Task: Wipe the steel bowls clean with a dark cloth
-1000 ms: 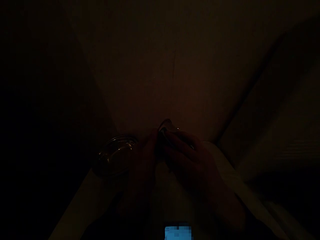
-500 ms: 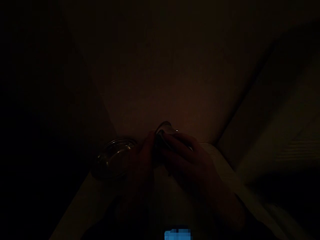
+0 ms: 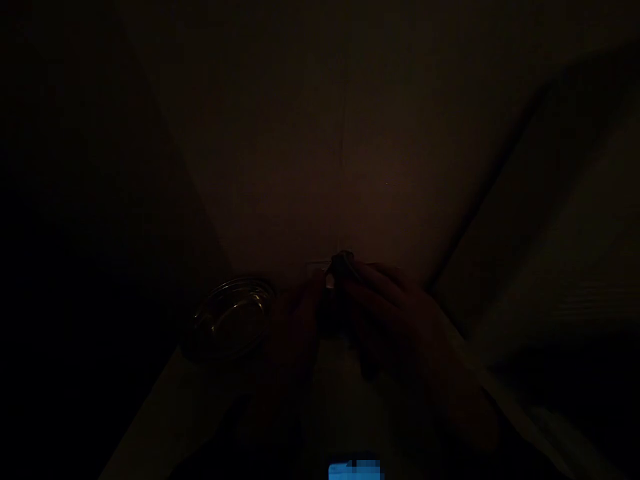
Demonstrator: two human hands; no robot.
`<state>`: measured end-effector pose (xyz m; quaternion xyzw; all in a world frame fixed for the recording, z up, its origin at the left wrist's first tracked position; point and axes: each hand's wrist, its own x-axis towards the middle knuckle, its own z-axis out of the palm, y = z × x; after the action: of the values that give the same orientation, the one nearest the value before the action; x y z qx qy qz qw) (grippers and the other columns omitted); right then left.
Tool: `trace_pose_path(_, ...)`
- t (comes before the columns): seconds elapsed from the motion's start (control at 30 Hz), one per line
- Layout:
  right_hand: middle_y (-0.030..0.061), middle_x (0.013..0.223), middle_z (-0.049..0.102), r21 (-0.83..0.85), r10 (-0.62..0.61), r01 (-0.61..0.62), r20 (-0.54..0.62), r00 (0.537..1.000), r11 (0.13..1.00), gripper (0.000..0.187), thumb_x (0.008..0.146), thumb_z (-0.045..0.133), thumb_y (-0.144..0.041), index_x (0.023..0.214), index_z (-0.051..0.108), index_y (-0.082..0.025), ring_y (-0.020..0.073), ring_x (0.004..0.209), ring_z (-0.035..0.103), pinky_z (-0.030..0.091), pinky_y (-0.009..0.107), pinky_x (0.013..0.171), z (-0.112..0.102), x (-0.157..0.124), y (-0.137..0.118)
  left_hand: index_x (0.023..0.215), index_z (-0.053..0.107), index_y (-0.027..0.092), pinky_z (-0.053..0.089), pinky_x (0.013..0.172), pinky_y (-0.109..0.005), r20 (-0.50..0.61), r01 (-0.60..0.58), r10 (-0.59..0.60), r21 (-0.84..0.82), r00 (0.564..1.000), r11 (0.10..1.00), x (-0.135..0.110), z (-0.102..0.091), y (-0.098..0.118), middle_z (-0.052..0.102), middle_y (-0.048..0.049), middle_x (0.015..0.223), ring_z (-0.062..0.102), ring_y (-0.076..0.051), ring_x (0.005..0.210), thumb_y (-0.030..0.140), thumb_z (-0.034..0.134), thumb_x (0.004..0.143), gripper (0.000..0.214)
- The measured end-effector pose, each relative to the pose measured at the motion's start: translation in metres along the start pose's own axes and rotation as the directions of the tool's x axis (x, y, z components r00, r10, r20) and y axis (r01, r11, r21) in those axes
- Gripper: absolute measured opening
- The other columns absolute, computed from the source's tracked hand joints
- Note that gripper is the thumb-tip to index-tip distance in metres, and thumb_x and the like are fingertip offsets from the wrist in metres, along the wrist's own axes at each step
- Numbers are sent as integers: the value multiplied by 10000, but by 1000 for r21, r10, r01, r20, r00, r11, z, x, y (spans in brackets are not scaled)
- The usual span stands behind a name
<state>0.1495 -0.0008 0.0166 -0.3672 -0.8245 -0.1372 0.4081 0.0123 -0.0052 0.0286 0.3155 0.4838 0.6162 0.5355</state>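
Observation:
The scene is very dark. My right hand [image 3: 395,320] is curled round a small dark object [image 3: 340,267] with a faint glint, held above a pale surface [image 3: 165,413]. My left hand [image 3: 295,320] meets it from the left, fingers closed against the same object. What the object is cannot be made out. A round glass dish [image 3: 230,313] sits just left of my left hand on the pale surface.
A pale wall or panel with a vertical seam [image 3: 345,167] rises behind the hands. A slanted dark edge [image 3: 490,200] runs at the right. A blue glowing screen [image 3: 355,469] shows at the bottom edge.
The curved shiny rim seen atop the held object is now hidden; only a dark top and a small glint show. Both hands stay in nearly the same place.

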Motion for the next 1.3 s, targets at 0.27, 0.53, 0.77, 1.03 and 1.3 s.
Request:
trace_pose_path(0.27, 131, 1250, 631, 13, 120, -120, -11, 993, 993, 293, 924, 470, -200, 1145, 646, -126, 269, 1081, 623, 541, 445, 894, -1, -1, 14, 637, 715, 175, 474, 503, -220, -84, 16, -15, 15, 996, 1000, 2, -1, -2, 706, -8, 612, 640, -140, 561, 436, 714, 680, 264)
trace_pose_path(0.53, 92, 1238, 645, 1, -109, 109, -67, 992, 994, 245, 887, 551, -175, 1099, 672, -175, 288, 1125, 575, 541, 467, 863, 4, -2, -1, 669, 719, 172, 504, 570, -251, -28, -7, 7, 9, 1000, 1000, -1, 1, 5, 708, -30, 637, 656, -165, 613, 434, 679, 707, 268)
trace_pose_path(0.77, 141, 1194, 660, 66, 170, -167, -52, 984, 984, 278, 921, 463, -188, 1116, 652, -128, 238, 1045, 642, 545, 406, 885, -1, -2, 18, 614, 697, 164, 474, 496, -235, -134, 53, -50, 24, 990, 998, -1, 1, 6, 691, -13, 592, 623, -146, 533, 449, 737, 634, 289)
trace_pose_path(1.03, 108, 1273, 620, 26, -91, 93, -55, 994, 995, 286, 883, 530, -164, 1140, 655, -171, 295, 1170, 546, 521, 490, 905, -2, -1, -2, 635, 705, 189, 485, 538, -234, -74, 29, -27, 22, 997, 999, -3, 0, 10, 686, -5, 595, 639, -148, 579, 413, 687, 707, 236)
trace_pose_path(1.3, 140, 1232, 640, 24, 119, -119, -39, 992, 993, 295, 917, 460, -184, 1150, 636, -139, 253, 1073, 627, 542, 422, 886, -1, -2, 13, 714, 723, 178, 491, 541, -268, -109, 43, -45, -16, 993, 999, 4, -1, -1, 728, -48, 699, 671, -191, 643, 491, 713, 657, 319)
